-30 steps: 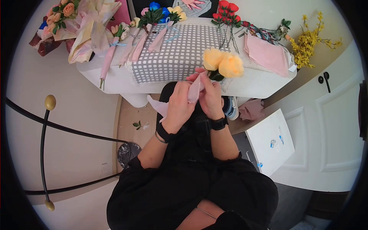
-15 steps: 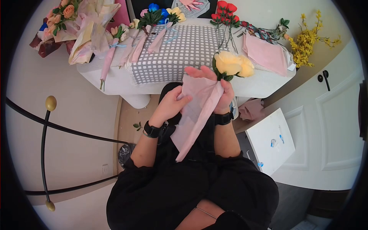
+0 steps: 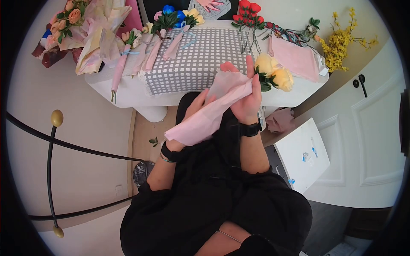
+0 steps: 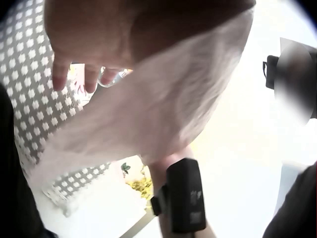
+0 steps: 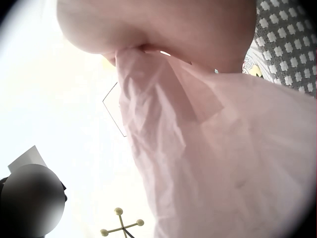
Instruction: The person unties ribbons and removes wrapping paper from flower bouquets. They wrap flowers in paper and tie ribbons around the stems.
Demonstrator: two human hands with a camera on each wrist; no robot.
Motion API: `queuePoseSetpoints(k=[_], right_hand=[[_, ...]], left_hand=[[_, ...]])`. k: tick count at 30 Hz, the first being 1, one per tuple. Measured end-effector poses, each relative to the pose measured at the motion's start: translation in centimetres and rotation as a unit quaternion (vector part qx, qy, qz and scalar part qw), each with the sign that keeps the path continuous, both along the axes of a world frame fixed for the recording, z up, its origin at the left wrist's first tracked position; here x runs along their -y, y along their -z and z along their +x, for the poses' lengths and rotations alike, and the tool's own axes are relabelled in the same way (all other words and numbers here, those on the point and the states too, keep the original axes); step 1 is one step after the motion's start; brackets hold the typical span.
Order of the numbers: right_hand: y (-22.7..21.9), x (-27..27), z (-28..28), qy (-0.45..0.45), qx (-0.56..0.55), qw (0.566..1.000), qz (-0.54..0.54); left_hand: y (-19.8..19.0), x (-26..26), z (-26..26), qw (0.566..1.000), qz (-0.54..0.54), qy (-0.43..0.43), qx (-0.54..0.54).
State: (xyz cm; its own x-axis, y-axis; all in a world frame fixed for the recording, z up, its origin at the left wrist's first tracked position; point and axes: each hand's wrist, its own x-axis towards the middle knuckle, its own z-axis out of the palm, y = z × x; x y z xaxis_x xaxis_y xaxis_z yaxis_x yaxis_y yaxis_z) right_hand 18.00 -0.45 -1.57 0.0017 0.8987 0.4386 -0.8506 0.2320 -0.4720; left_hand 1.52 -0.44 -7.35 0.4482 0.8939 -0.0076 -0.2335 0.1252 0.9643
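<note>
Two pale yellow artificial roses (image 3: 273,72) with green leaves stick out past my right hand (image 3: 250,102). Pink wrapping paper (image 3: 213,113) lies around their stems and hides them. The right thumb presses on the paper just below the blooms, while the fingers lie behind it, one pointing up. My left hand (image 3: 194,106) is under the loose side of the sheet, mostly covered, its fingers nearly straight against it. In the left wrist view, fingertips (image 4: 90,79) show beyond the paper's edge. The right wrist view shows the paper (image 5: 198,148) hanging in folds from the hand.
Wrapped flowers (image 3: 121,70) lie at the left on the white table (image 3: 290,96), and blue roses (image 3: 177,17) at the back. Red roses (image 3: 250,15) and a stack of pink paper (image 3: 294,57) are on the right. A white cabinet (image 3: 303,155) stands beside my right side.
The paper has opened out from a narrow fold and swung left over my left hand. The roses have moved right with my right hand. My left hand has gone beneath the sheet.
</note>
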Motion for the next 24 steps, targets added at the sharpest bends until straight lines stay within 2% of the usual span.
queuePoseSetpoints(k=[1, 3, 4, 5, 6, 7, 9, 10, 12, 13, 15, 16, 17, 18, 19, 20, 22, 23, 24], right_hand=[[0.1, -0.1, -0.1, 0.014, 0.008, 1.0, -0.008], [0.2, -0.2, -0.1, 0.028, 0.016, 0.999, -0.017], [0.3, -0.1, -0.1, 0.034, 0.022, 0.999, -0.021], [0.3, -0.1, -0.1, 0.041, 0.029, 0.998, -0.024], [0.2, -0.1, -0.1, 0.041, 0.03, 0.998, -0.023], [0.2, 0.0, -0.2, 0.039, 0.018, 0.998, -0.035], [0.2, 0.0, -0.1, 0.038, 0.005, 0.998, -0.047], [0.4, 0.0, -0.1, 0.045, 0.011, 0.998, -0.048], [0.8, -0.2, 0.0, 0.052, 0.017, 0.997, -0.048], [0.9, -0.2, 0.0, 0.061, 0.02, 0.997, -0.051], [1.3, -0.3, 0.1, 0.072, 0.021, 0.996, -0.054], [1.7, -0.4, 0.3, 0.064, 0.018, 0.996, -0.062], [1.8, -0.5, 0.5, 0.056, 0.014, 0.996, -0.071], [1.8, -0.4, 0.8, 0.058, 0.014, 0.996, -0.07], [1.7, -0.2, 1.1, 0.044, -0.015, 0.992, -0.116], [1.6, -0.1, 1.2, 0.03, -0.045, 0.985, -0.164], [1.5, -0.1, 1.2, 0.044, -0.066, 0.976, -0.201], [2.5, -0.6, 1.5, 0.051, -0.069, 0.975, -0.203], [2.7, -0.8, 1.6, 0.059, -0.071, 0.974, -0.206]], left_hand=[[-0.1, 0.8, -0.3, 1.0, 0.0, 0.001, 0.0], [-0.6, 3.5, -1.2, 0.991, 0.125, 0.023, 0.042], [-0.2, 3.8, -1.1, 0.991, 0.124, 0.023, 0.042], [0.4, 3.9, -0.9, 0.963, 0.266, -0.023, -0.046], [0.7, 3.9, -0.8, 0.904, 0.4, -0.069, -0.133], [-0.9, 4.4, -1.1, 0.904, 0.4, -0.069, -0.133], [-4.3, 5.4, -2.5, 0.806, 0.526, 0.053, -0.267], [-4.4, 5.5, -2.4, 0.806, 0.525, 0.054, -0.267], [-4.5, 5.8, -2.1, 0.842, 0.474, 0.064, -0.251], [-4.4, 5.4, -2.0, 0.842, 0.473, 0.064, -0.251], [-3.8, 4.1, -1.8, 0.807, 0.533, -0.064, -0.245], [-2.6, 4.0, -2.2, 0.807, 0.534, -0.062, -0.244], [-1.0, 4.0, -3.0, 0.928, 0.314, -0.1, -0.177], [-1.1, 4.3, -3.2, 0.984, 0.071, -0.131, -0.098], [-1.3, 4.6, -3.4, 0.969, 0.054, -0.059, 0.235], [-1.7, 4.7, -3.5, 0.969, 0.054, -0.058, 0.234], [-3.8, 5.3, -3.1, 0.925, -0.048, -0.227, 0.3], [-4.3, 5.1, -3.9, 0.934, -0.016, -0.166, 0.317], [-4.9, 5.1, -3.8, 0.934, -0.018, -0.166, 0.316]])
